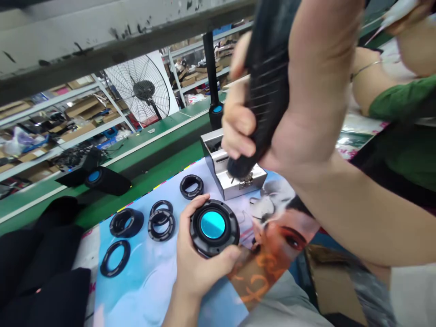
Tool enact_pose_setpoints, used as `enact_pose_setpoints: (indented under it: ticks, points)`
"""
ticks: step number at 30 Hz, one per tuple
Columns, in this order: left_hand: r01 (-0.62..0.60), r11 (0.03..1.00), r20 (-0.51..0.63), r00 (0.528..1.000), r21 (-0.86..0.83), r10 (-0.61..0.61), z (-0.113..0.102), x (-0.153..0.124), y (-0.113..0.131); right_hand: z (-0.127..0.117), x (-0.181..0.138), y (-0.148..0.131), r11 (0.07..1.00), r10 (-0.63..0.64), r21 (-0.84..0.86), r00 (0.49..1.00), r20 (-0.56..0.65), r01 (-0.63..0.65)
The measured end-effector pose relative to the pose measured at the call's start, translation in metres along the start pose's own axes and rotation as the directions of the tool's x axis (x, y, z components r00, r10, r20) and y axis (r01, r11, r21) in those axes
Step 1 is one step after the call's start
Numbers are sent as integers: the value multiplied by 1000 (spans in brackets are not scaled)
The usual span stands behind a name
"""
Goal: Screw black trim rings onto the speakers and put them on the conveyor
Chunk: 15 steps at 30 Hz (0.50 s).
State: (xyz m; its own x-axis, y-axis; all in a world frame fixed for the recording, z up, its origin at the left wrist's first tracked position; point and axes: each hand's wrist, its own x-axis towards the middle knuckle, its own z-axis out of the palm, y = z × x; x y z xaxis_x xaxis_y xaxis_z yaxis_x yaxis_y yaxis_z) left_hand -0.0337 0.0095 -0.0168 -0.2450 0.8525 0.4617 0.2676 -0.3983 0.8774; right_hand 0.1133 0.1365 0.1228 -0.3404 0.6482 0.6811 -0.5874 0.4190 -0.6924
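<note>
Left hand (195, 265) around blue-centred black disc (214, 227), right hand (272, 104) clenched on black screwdriver (264, 86)

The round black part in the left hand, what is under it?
Under the round black part are the left hand and a printed poster covering the bench. The part's underside is hidden.

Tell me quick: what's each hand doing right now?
Left hand: closed around the round black part with blue centre.
Right hand: closed around the black power screwdriver, tip down.
</note>
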Motion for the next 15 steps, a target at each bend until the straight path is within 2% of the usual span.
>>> enact_pose_setpoints:
  ticks: [2, 5, 10, 15]
  points:
    - [2, 1000, 6, 1000, -18, -2, 0, -1, -2, -15, -3, 13, 995, -69, -84, 980, -188, 54]
    - [10, 998, -7, 1000, -69, -10, 0, -1, -4, -33, -14, 41, 986, -38, -168, 955, -294, -12]
    - [15, 999, -32, 999, -44, -17, -1, 2, -5, -44, -25, 66, 983, 6, -174, 955, -297, -60]
    - [-10, 1000, -22, 1000, -15, 10, -4, 5, -6, -41, -21, 52, 979, 147, -98, 951, -270, -180]
